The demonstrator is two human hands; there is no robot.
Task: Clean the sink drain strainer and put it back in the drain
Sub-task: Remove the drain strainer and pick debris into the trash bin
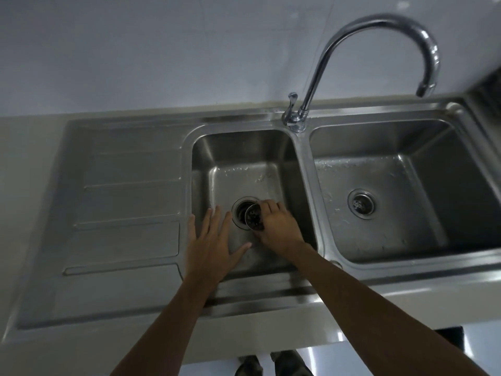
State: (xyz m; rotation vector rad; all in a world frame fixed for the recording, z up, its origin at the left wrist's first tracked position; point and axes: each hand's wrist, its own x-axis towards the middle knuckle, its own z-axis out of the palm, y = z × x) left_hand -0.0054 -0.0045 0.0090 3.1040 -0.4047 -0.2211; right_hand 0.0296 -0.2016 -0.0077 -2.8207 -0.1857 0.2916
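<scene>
The round metal drain strainer (253,217) is tilted on its side at the right edge of the open drain hole (240,211) in the left basin (244,147). My right hand (279,225) grips the strainer from the right, fingers curled over its rim. Dark bits show inside the strainer. My left hand (211,245) hovers flat with fingers spread just left of the drain, holding nothing.
A curved chrome faucet (379,28) rises behind the divider, its spout over the right basin (393,185), which has its own strainer (362,204) seated. A ribbed drainboard (122,199) lies left. Water drops dot both basins.
</scene>
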